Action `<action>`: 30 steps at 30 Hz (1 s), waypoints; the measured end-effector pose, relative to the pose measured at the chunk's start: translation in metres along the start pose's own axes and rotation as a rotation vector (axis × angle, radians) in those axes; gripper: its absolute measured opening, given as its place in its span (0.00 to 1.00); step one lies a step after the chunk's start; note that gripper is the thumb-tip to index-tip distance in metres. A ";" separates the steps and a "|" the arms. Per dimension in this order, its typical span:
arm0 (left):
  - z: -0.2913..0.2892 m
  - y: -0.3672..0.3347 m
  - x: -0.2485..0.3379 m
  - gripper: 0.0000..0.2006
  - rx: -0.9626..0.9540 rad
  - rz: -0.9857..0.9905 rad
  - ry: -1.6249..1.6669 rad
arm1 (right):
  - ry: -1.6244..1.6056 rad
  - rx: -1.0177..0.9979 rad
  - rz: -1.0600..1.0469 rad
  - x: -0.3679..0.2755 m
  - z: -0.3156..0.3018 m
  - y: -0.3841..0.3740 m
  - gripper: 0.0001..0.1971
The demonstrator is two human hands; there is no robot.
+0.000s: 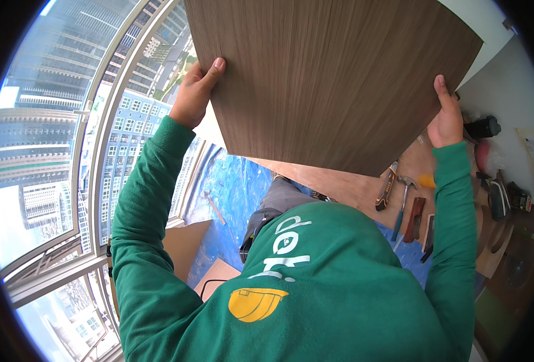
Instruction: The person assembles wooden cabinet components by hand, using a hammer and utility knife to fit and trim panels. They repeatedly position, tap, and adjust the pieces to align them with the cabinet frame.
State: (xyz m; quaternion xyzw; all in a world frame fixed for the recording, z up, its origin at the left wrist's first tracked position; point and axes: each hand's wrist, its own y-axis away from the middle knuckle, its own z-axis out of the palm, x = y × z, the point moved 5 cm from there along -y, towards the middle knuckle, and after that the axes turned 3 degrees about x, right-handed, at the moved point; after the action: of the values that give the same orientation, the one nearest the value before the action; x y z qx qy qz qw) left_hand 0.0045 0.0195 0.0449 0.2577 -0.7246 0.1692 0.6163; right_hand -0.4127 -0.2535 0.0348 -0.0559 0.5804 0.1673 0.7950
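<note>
A large dark brown wood-grain panel (333, 78) is held up in front of me, its broad face turned toward me and its far edge cut off by the top of the view. My left hand (197, 90) grips the panel's left edge, thumb on the face and fingers hidden behind. On the opposite edge my right hand (446, 117) has the same kind of hold, with the thumb up along the side. Below the panel's near edge, a plywood work surface (315, 175) shows.
On the plywood lie pliers (386, 188), a hammer (403, 205) and a red-brown hand tool (415, 218). Blue plastic sheeting (230, 187) covers the floor. Tall windows (92, 133) line my left. A black cylindrical object (483, 127) and clutter stand at the right wall.
</note>
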 end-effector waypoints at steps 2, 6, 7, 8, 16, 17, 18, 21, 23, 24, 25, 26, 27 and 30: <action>0.011 -0.007 -0.012 0.33 -0.037 -0.009 0.003 | -0.009 0.000 -0.020 0.006 -0.012 0.006 0.35; 0.026 -0.018 -0.039 0.32 -0.114 -0.007 0.081 | 0.071 0.085 -0.075 0.022 -0.039 0.015 0.36; 0.028 -0.021 -0.046 0.31 -0.137 -0.018 0.053 | 0.066 0.071 -0.087 0.026 -0.045 0.017 0.35; 0.028 -0.022 -0.052 0.31 -0.150 -0.016 0.021 | 0.036 0.080 -0.045 0.033 -0.050 0.019 0.35; 0.021 -0.026 -0.099 0.32 -0.244 0.090 -0.267 | -0.072 0.048 -0.085 0.070 -0.065 0.054 0.36; 0.019 -0.026 -0.106 0.32 -0.260 0.088 -0.294 | -0.085 0.001 -0.118 0.072 -0.063 0.059 0.34; 0.015 -0.026 -0.112 0.32 -0.271 0.081 -0.319 | -0.098 0.023 -0.056 0.079 -0.065 0.063 0.33; 0.004 -0.025 -0.131 0.31 -0.314 0.005 -0.333 | -0.143 0.010 0.020 0.093 -0.064 0.076 0.31; -0.004 -0.024 -0.144 0.29 -0.337 -0.072 -0.348 | -0.160 -0.003 0.041 0.100 -0.062 0.083 0.29; -0.007 -0.023 -0.150 0.29 -0.332 -0.069 -0.354 | -0.162 -0.012 0.048 0.102 -0.061 0.087 0.30; -0.010 -0.022 -0.155 0.29 -0.327 -0.065 -0.361 | -0.165 -0.024 0.057 0.104 -0.060 0.089 0.30; -0.013 -0.020 -0.160 0.28 -0.321 -0.062 -0.368 | -0.174 -0.029 0.065 0.104 -0.059 0.091 0.30; -0.015 -0.018 -0.165 0.28 -0.329 -0.072 -0.329 | -0.156 -0.035 0.059 0.105 -0.057 0.094 0.30; -0.022 -0.013 -0.175 0.29 -0.311 -0.031 -0.376 | -0.132 -0.041 0.040 0.104 -0.053 0.102 0.30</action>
State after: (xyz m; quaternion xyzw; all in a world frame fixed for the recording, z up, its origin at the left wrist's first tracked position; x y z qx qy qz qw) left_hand 0.0490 0.0501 -0.1241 0.1979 -0.8399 -0.0047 0.5054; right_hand -0.4659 -0.1521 -0.0692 -0.0494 0.5240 0.1986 0.8268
